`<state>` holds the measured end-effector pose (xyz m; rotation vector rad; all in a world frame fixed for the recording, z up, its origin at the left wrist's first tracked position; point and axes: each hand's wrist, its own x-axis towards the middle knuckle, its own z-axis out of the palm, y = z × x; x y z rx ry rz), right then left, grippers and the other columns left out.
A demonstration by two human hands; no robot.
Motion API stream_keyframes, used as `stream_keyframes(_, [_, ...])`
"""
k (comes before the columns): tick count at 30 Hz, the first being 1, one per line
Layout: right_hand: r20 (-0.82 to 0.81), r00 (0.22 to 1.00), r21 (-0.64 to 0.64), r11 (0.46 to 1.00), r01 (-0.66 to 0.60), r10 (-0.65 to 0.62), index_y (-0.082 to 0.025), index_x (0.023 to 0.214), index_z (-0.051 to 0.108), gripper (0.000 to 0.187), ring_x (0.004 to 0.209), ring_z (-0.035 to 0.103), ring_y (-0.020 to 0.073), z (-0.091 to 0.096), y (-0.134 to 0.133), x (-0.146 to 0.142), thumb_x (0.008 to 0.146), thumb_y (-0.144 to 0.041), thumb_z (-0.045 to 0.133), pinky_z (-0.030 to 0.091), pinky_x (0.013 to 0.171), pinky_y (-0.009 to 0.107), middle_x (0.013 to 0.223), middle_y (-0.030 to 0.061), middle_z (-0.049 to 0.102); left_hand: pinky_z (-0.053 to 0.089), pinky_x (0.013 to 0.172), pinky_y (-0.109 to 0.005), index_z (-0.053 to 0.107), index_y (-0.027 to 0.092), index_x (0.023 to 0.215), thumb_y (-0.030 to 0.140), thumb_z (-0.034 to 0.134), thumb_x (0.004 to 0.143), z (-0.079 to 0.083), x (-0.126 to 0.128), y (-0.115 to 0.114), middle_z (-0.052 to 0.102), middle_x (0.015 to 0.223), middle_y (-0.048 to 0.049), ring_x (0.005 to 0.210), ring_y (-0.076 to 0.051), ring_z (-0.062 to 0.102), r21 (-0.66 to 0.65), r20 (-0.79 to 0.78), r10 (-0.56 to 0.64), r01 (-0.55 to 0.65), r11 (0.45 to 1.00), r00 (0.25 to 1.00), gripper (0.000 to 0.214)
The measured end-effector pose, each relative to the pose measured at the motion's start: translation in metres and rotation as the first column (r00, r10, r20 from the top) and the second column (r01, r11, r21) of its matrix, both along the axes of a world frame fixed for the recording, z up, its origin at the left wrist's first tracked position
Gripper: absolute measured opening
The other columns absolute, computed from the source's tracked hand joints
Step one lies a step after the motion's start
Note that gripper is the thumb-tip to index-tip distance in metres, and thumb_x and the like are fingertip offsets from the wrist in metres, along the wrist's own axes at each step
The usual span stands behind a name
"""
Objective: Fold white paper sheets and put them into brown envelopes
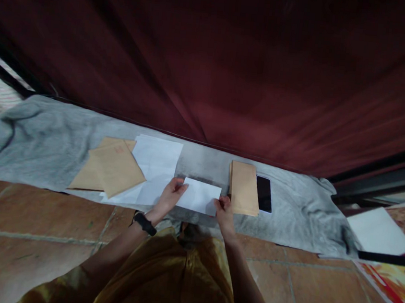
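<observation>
A small white sheet of paper, seemingly folded, is held level between my two hands above the grey cloth. At its left end, my left hand pinches the edge, thumb on top. My right hand grips the lower right corner, its fingers curled beneath. Just right of that hand lies a stack of brown envelopes. To the left, larger white sheets lie flat, partly covered by other brown envelopes fanned at angles. The undersides of my fingers are hidden.
A dark phone lies beside the envelope stack. The grey cloth covers a long narrow surface with a dark red curtain behind it. At far right are a white panel and a colourful printed box. Tiled floor shows in front.
</observation>
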<state>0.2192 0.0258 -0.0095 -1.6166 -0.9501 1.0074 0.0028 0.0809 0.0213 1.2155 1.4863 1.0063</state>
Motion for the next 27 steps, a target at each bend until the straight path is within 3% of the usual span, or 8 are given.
stream_keyframes(4, [0.035, 0.999, 0.003, 0.999, 0.039, -0.039, -0.022, 0.091, 0.054, 0.030, 0.062, 0.057, 0.0163, -0.004, 0.001, 0.001, 0.077, -0.048, 0.061, 0.046, 0.042, 0.023, 0.073, -0.0029, 0.056, 0.044, 0.055, -0.027, 0.062, 0.018, 0.106, 0.028, 0.066, 0.073, -0.007, -0.004, -0.007, 0.062, 0.065, 0.0047, 0.058, -0.016, 0.059, -0.032, -0.031, -0.116, 0.115, 0.993, 0.993, 0.035])
stream_keyframes(8, [0.040, 0.999, -0.016, 1.000, -0.010, 0.010, -0.022, 0.096, 0.059, 0.030, 0.061, 0.059, 0.0156, -0.005, -0.003, -0.002, 0.075, -0.042, 0.064, 0.047, 0.042, 0.022, 0.072, -0.0028, 0.060, 0.045, 0.059, -0.028, 0.062, 0.019, 0.118, 0.018, 0.065, 0.075, -0.011, -0.004, -0.012, 0.060, 0.066, 0.0056, 0.058, -0.015, 0.058, -0.007, -0.107, -0.104, 0.104, 0.995, 0.989, 0.043])
stream_keyframes(15, [0.110, 0.993, -0.158, 0.987, -0.028, 0.045, -0.019, 0.104, 0.058, 0.029, 0.063, 0.059, 0.0154, 0.004, -0.001, 0.001, 0.081, -0.036, 0.055, 0.044, 0.036, 0.020, 0.079, -0.0009, 0.058, 0.055, 0.074, -0.032, 0.053, 0.015, 0.139, 0.020, 0.060, 0.089, -0.005, 0.002, -0.018, 0.070, 0.086, -0.0023, 0.075, -0.018, 0.067, 0.026, -0.396, -0.192, 0.220, 0.975, 0.898, 0.051])
stream_keyframes(18, [0.152, 0.988, -0.154, 0.988, 0.001, 0.023, -0.019, 0.107, 0.058, 0.030, 0.063, 0.059, 0.0155, 0.006, -0.001, 0.002, 0.083, -0.035, 0.054, 0.046, 0.037, 0.021, 0.081, 0.0003, 0.058, 0.056, 0.092, -0.037, 0.053, 0.017, 0.140, 0.020, 0.054, 0.095, -0.001, 0.002, -0.024, 0.069, 0.118, -0.0111, 0.102, -0.023, 0.069, 0.115, -0.583, -0.215, 0.342, 0.933, 0.784, 0.045])
stream_keyframes(21, [0.149, 0.989, -0.135, 0.991, -0.001, 0.021, -0.018, 0.111, 0.058, 0.032, 0.065, 0.060, 0.0168, 0.006, -0.001, 0.001, 0.084, -0.036, 0.053, 0.048, 0.038, 0.023, 0.087, 0.0034, 0.062, 0.047, 0.109, -0.044, 0.053, 0.018, 0.142, 0.023, 0.048, 0.100, 0.001, 0.005, -0.032, 0.056, 0.146, -0.0156, 0.131, -0.028, 0.057, 0.186, -0.790, -0.198, 0.535, 0.824, 0.581, 0.042])
stream_keyframes(24, [0.128, 0.992, -0.131, 0.991, 0.000, 0.017, -0.018, 0.118, 0.057, 0.037, 0.065, 0.062, 0.0178, 0.005, 0.000, 0.000, 0.086, -0.036, 0.052, 0.048, 0.037, 0.024, 0.092, 0.0056, 0.065, 0.039, 0.116, -0.047, 0.050, 0.017, 0.145, 0.025, 0.049, 0.101, -0.001, 0.010, -0.040, 0.046, 0.156, -0.0156, 0.143, -0.030, 0.045, 0.158, -0.895, -0.190, 0.687, 0.709, 0.402, 0.045])
stream_keyframes(27, [0.164, 0.986, -0.140, 0.990, 0.005, 0.018, -0.017, 0.121, 0.057, 0.038, 0.061, 0.061, 0.0172, 0.003, 0.002, -0.001, 0.087, -0.034, 0.051, 0.047, 0.038, 0.024, 0.088, 0.0047, 0.066, 0.028, 0.123, -0.051, 0.048, 0.020, 0.148, 0.034, 0.051, 0.101, -0.006, 0.014, -0.047, 0.038, 0.163, -0.0120, 0.151, -0.030, 0.033, 0.132, -0.932, -0.187, 0.774, 0.620, 0.309, 0.049])
